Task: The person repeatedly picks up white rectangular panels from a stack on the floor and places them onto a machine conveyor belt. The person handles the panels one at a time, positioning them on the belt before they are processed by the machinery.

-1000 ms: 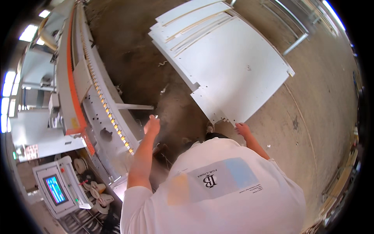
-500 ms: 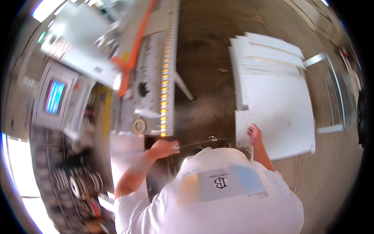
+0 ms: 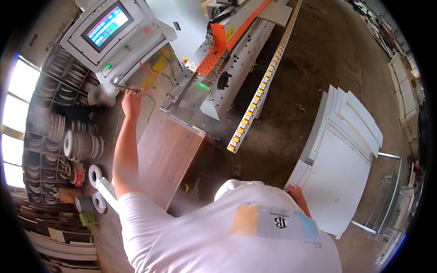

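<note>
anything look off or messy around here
Two things: a small pale scrap lies loose on the brown floor, and the white boards are stacked unevenly, their edges not lined up.

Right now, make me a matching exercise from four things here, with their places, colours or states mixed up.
1. Screen
2. Rail
3. Panels
4. Right hand

A. White, stacked
B. By the panels' near edge
C. Lit, mostly blue
D. Lined with yellow pieces

Pairs: 1-C, 2-D, 3-A, 4-B
</note>
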Motion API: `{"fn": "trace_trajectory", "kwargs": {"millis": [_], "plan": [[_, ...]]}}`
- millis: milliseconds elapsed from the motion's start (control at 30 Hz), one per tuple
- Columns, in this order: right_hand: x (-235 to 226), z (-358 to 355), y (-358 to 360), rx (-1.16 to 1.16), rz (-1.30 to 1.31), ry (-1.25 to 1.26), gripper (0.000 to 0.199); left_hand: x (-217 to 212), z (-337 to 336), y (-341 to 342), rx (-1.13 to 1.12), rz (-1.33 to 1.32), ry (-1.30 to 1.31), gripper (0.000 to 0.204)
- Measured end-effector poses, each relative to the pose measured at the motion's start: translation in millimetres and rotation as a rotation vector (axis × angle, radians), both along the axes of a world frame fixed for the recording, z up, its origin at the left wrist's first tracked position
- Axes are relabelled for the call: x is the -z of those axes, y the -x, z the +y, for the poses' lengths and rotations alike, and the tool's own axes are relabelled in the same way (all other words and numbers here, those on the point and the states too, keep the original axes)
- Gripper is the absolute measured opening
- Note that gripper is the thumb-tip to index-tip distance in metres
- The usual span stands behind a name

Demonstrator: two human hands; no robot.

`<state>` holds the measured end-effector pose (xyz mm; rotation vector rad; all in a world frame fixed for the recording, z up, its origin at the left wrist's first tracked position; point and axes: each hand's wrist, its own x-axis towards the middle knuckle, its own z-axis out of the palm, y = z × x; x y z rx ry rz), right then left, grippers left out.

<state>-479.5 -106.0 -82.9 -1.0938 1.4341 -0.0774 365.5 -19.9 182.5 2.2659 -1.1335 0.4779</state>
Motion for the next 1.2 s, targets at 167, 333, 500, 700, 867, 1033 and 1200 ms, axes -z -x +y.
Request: {"fn": "trace_trajectory", "kwargs": {"millis": [167,333,500,700,867,1033,1200], "plan": [[-13.5,40.8,43.0,-0.072,0.03,0.203,0.028,26.4,-54.2,-64.1,-0.118,0.007,0.198,0.033],[-42.1,84.6,76.0,0.253,0.128,0.048,0.026,85.9,-117.8,-119.5,-0.323,0.221,0.18,0.043],[-6.3,136.2,121.8,-0.251,0.287,0.442,0.025,147.5,-140.1,-179.0,-0.309,-0.055,-0.538,0.038],[-57.3,128.8,82.0,0.37,0.261,-0.123,0.033,124.8,-138.6,29.3,-0.104,0.577,0.547,0.042],[-40.5,163.2,115.9,0.431,0.248,-0.19,0.036,112.8,-147.9,304.2,0.374,1.227,0.667,0.028],[0.5,191.5,182.4,0.409,0.254,-0.251,0.037,201.4,-111.3,542.2,0.618,1.773,-0.004,0.02],[66.4,210.5,279.4,0.479,0.258,-0.179,0.036,286.6,-8.6,690.2,0.855,1.654,-0.659,0.029]]}}
